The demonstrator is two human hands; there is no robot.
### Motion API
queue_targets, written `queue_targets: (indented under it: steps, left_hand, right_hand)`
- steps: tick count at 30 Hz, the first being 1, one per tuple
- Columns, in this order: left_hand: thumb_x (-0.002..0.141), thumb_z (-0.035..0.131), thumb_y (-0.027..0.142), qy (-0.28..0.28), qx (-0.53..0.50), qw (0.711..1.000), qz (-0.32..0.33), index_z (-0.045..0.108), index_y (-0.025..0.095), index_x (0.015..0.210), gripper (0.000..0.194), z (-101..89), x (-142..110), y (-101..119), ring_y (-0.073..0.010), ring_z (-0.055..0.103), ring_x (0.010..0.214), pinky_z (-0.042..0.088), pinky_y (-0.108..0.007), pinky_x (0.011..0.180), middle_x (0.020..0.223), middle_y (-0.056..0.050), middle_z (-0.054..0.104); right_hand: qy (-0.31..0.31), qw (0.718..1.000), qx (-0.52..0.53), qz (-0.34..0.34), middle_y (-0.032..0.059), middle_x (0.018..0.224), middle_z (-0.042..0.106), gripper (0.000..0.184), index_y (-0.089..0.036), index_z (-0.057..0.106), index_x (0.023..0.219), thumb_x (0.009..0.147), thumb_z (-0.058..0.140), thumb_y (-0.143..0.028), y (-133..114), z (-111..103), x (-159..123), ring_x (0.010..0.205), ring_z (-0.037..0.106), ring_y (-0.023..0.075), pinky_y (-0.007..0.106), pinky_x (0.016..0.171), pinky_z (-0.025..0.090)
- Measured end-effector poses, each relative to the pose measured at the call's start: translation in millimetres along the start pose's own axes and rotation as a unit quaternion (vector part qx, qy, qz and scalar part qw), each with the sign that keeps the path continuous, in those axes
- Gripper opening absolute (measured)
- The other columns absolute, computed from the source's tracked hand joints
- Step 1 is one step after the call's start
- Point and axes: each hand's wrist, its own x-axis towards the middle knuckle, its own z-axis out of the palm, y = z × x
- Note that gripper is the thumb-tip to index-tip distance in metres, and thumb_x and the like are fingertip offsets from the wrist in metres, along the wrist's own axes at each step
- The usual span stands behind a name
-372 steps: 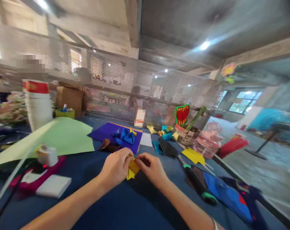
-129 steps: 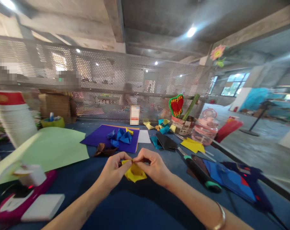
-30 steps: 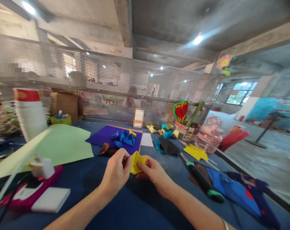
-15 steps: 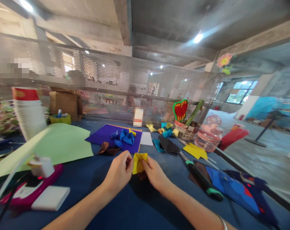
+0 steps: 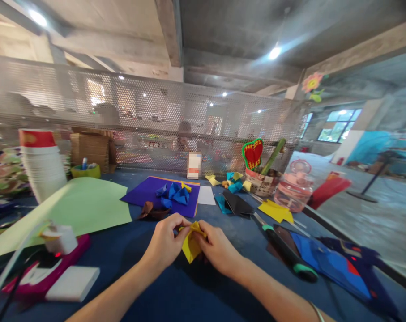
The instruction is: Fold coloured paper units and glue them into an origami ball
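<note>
A folded piece of yellow paper (image 5: 190, 248) is held between both hands above the dark blue table. My left hand (image 5: 169, 237) pinches its upper left edge between thumb and fingertips. On the other side, my right hand (image 5: 220, 243) grips the paper with the thumb in front and the fingers partly hidden behind. One corner of the paper points down. Beyond the hands, folded blue paper pieces (image 5: 178, 193) rest on a stack of purple sheets (image 5: 142, 190), and a folded brown paper piece (image 5: 152, 212) lies just in front.
Light green paper (image 5: 98, 201), a power strip (image 5: 65, 255) and stacked paper cups (image 5: 43, 167) occupy the left. To the right are black folded paper (image 5: 237, 204), a yellow sheet (image 5: 275, 210), a utility knife (image 5: 286, 252), a glue gun (image 5: 364, 268) and a pink clear jug (image 5: 294, 190).
My left hand has closed in on the yellow paper and now pinches its edge. The paper has turned from an open squarish shape to a corner-down one.
</note>
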Motion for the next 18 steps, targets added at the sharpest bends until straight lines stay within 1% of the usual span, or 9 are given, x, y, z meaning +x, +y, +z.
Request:
queue_targets:
  steps: [2,5,7,8,10,13,18]
  left_hand:
    - [0.082,0.051,0.024,0.015,0.003,1.0,-0.009,0.063,0.018,0.074,0.015,-0.8,0.9,-1.2,-0.0157,0.059,0.073,0.043,-0.026,0.068,0.075,-0.001,0.065]
    - [0.082,0.052,0.024,0.028,-0.001,0.999,-0.022,0.063,0.018,0.076,0.014,-1.9,1.6,-3.8,-0.0165,0.061,0.074,0.044,-0.026,0.069,0.076,-0.002,0.066]
    - [0.081,0.052,0.024,0.035,-0.005,0.999,-0.026,0.063,0.018,0.079,0.013,-2.3,1.5,-4.7,-0.0171,0.062,0.076,0.045,-0.027,0.07,0.079,-0.003,0.067]
    - [0.081,0.052,0.024,0.038,-0.007,0.999,-0.028,0.063,0.018,0.08,0.013,-2.2,1.2,-4.8,-0.0173,0.062,0.076,0.045,-0.027,0.07,0.08,-0.003,0.067]
    - [0.082,0.051,0.025,0.038,-0.011,0.999,-0.029,0.062,0.018,0.081,0.013,-1.6,0.6,-4.4,-0.0174,0.062,0.076,0.045,-0.027,0.069,0.081,-0.003,0.067]
    - [0.083,0.051,0.027,0.026,-0.028,0.999,-0.025,0.061,0.018,0.082,0.014,-0.2,0.2,-3.3,-0.0173,0.063,0.075,0.046,-0.027,0.068,0.081,-0.003,0.067]
    - [0.083,0.053,0.031,0.006,-0.07,0.997,-0.036,0.061,0.018,0.083,0.015,0.6,1.8,-2.5,-0.0178,0.064,0.077,0.048,-0.027,0.069,0.082,-0.004,0.067]
  right_hand:
    - [-0.002,0.999,0.044,-0.003,-0.0037,0.065,0.052,0.021,-0.022,0.045,0.079,0.095,0.04,-0.034,-0.7,-0.2,0.9,0.049,0.051,0.0094,0.02,0.046,0.037]
    - [0.021,0.992,0.121,-0.024,0.0011,0.084,0.06,0.021,-0.021,0.053,0.09,0.093,0.046,-0.041,-1.0,0.1,3.0,0.065,0.059,0.0122,0.021,0.053,0.047]
    - [0.031,0.98,0.194,-0.004,0.0049,0.099,0.061,0.024,-0.021,0.054,0.1,0.089,0.053,-0.043,0.0,1.4,4.0,0.075,0.063,0.0158,0.024,0.055,0.053]
    - [0.033,0.973,0.228,0.014,0.0062,0.103,0.061,0.027,-0.021,0.053,0.102,0.087,0.056,-0.044,0.7,2.4,4.4,0.076,0.064,0.0173,0.026,0.053,0.054]
    - [0.033,0.959,0.277,0.042,0.0076,0.105,0.061,0.031,-0.02,0.054,0.104,0.085,0.057,-0.045,2.2,4.5,4.7,0.075,0.065,0.0187,0.028,0.049,0.055]
    - [0.039,0.956,0.289,0.042,0.0066,0.099,0.064,0.028,-0.019,0.057,0.101,0.086,0.057,-0.042,3.4,5.9,4.8,0.071,0.065,0.0181,0.028,0.05,0.056]
    - [0.087,0.969,0.231,0.013,0.0042,0.092,0.066,0.018,-0.018,0.062,0.097,0.086,0.057,-0.032,1.8,3.6,5.3,0.076,0.066,0.0168,0.027,0.065,0.056]
